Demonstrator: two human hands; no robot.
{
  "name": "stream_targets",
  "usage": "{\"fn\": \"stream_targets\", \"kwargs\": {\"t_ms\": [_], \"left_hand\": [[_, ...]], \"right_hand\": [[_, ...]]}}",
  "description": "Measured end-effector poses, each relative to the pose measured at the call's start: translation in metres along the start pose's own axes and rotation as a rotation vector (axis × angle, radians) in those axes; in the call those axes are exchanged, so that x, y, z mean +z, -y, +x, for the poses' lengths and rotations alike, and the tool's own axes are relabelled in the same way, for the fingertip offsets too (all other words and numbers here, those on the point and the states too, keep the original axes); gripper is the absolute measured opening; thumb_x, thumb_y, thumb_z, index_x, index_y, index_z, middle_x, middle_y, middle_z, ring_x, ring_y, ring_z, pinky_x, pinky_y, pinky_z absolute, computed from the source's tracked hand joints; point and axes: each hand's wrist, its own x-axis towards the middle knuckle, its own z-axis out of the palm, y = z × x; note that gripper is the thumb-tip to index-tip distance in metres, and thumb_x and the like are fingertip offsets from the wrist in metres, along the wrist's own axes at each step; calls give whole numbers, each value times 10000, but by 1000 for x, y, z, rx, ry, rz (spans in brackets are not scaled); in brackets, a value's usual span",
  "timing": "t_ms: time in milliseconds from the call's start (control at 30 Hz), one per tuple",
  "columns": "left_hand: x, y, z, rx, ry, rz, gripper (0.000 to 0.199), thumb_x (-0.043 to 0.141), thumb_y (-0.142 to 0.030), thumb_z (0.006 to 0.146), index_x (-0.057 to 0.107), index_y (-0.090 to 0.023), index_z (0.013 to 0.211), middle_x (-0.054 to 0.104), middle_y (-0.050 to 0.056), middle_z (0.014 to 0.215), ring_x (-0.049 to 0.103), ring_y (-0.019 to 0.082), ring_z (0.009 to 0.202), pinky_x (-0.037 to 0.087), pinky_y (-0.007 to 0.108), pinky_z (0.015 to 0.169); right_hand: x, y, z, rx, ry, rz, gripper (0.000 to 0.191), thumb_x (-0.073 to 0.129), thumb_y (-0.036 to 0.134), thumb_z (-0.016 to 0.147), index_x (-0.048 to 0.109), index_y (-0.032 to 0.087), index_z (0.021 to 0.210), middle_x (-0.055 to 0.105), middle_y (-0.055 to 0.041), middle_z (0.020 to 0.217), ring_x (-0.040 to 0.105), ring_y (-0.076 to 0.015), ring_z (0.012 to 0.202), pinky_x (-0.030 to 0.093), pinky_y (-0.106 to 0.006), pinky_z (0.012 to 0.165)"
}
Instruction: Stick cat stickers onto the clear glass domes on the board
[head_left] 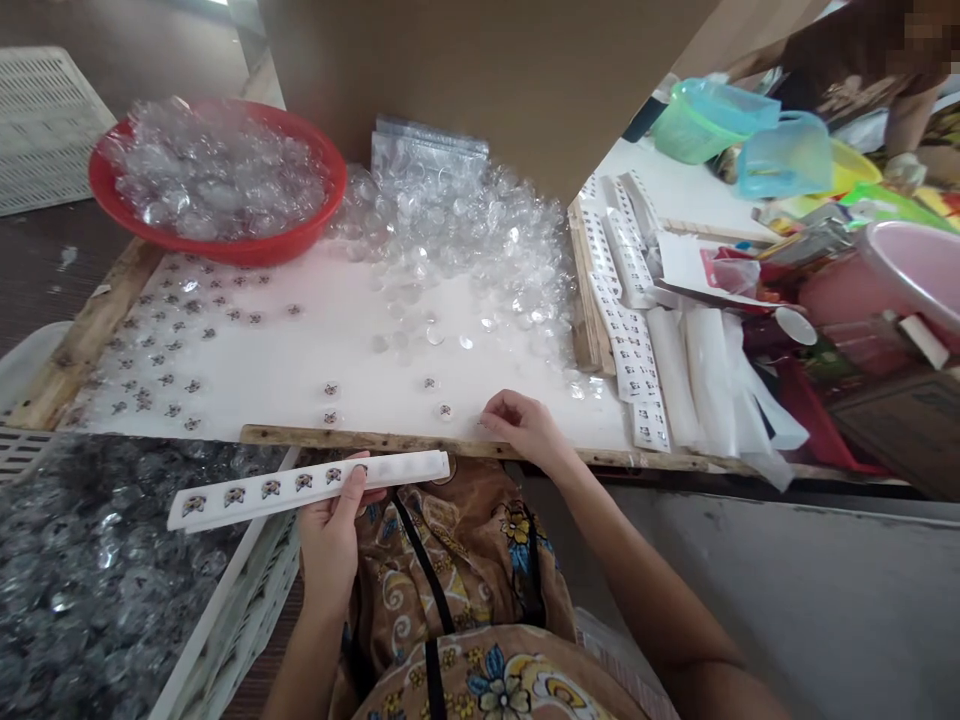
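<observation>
The left hand (334, 535) pinches the printed strip (286, 487) by the wooden edge (322, 436), thumb on top, likely keeping its prints visible; the right hand (523, 422) curls nearly closed over the tabletop (274, 375), contents unclear

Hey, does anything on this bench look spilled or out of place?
Yes, slightly: the white strips on the right splay askew, one end seemingly poking over the wooden front edge. The clear discs also lie in a loose, spread-out heap; whether that's a spill, I can't tell.
</observation>
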Motion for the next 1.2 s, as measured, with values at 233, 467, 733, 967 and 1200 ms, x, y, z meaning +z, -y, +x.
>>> {"fn": "stream_targets", "kwargs": {"t_ms": [233,467,733,967,1200], "left_hand": [[2,-3,-2,24,-17,3,378,804,-410,754,765,-154,1030,769,82,980,732,237,824,627,302,664],[6,-4,-6,7,8,28,421,796,-454,744,769,-152,1036,769,86,958,722,229,779,620,323,674],[0,-4,-5,25,4,17,409,792,-446,756,772,-157,1044,771,90,954,728,241,800,620,320,664],[0,-13,-7,4,25,105,476,770,-465,778,742,-174,1153,768,87,986,731,242,796,615,325,670],[1,-9,-5,4,70,-32,532,663,-592,830,734,-165,1140,733,131,1153,717,301,997,626,387,782]], "right_hand": [[17,-7,-2,-7,-26,-160,71,619,272,805,625,209,773,603,13,677,543,-142,637,412,-266,627],[22,-4,5,-47,-95,-277,44,612,184,819,605,206,857,614,-36,907,600,-142,719,453,-294,719],[49,18,24,-105,-13,-120,152,570,135,834,566,212,965,690,-37,880,651,-165,794,480,-297,737],[64,77,4,-311,176,31,140,632,229,866,668,220,1002,704,-60,933,667,-177,828,524,-298,727],[96,91,-10,-532,304,-19,147,600,142,915,704,231,969,706,-45,949,667,-159,862,522,-278,786]]}}
